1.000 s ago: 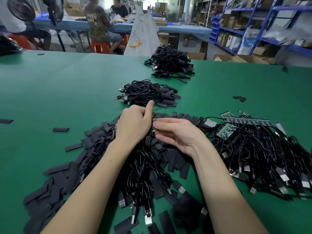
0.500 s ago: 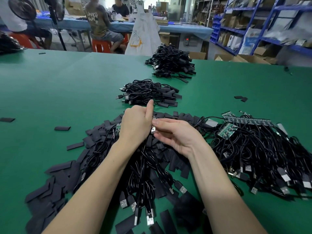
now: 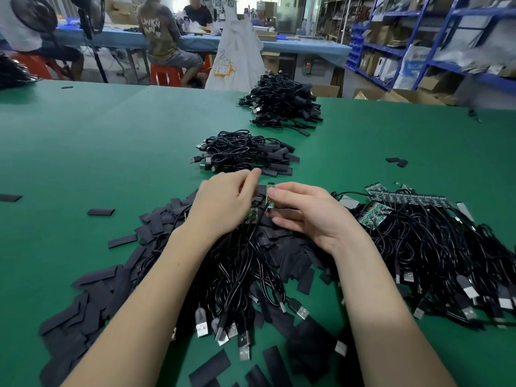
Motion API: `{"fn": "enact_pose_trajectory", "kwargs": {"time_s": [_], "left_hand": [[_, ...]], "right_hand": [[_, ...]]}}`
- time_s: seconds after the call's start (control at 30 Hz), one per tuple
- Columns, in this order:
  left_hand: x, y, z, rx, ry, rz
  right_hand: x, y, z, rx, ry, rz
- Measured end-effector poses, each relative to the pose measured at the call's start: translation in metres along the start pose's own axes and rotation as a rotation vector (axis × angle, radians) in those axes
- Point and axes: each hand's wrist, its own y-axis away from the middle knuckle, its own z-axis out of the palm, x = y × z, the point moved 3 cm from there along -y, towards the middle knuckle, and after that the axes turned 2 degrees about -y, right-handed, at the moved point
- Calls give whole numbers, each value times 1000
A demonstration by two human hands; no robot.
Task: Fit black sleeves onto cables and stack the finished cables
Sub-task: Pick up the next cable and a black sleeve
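Note:
My left hand (image 3: 223,202) grips a bundle of black USB cables (image 3: 240,277) whose small green board ends (image 3: 251,217) poke out by its fingers; its fingertips pinch something small that I cannot make out. My right hand (image 3: 304,210) pinches the green board end of one cable (image 3: 270,195) between thumb and fingers, just right of the left hand. Loose flat black sleeves (image 3: 156,222) lie in a wide heap under and left of both hands. A stack of sleeved cables (image 3: 245,153) sits just beyond my hands.
A second, bigger stack of cables (image 3: 282,103) lies farther back on the green table (image 3: 97,141). A large pile of bare cables with green boards (image 3: 435,247) spreads at the right. Stray sleeves (image 3: 101,211) dot the left. People sit at a far blue table.
My hands have drawn slightly apart. The right hand now holds one cable's board end up between them, and the left thumb has bent down against the fingertips.

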Motion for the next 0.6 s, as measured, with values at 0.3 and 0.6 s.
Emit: {"fn": "enact_pose_trajectory", "kwargs": {"time_s": [0.3, 0.6], "left_hand": [[1, 3, 3, -236, 167, 99], [0, 10, -2, -551, 116, 101]], "right_hand": [[0, 5, -8, -73, 0, -5], [-1, 3, -20, 73, -119, 4]]}}
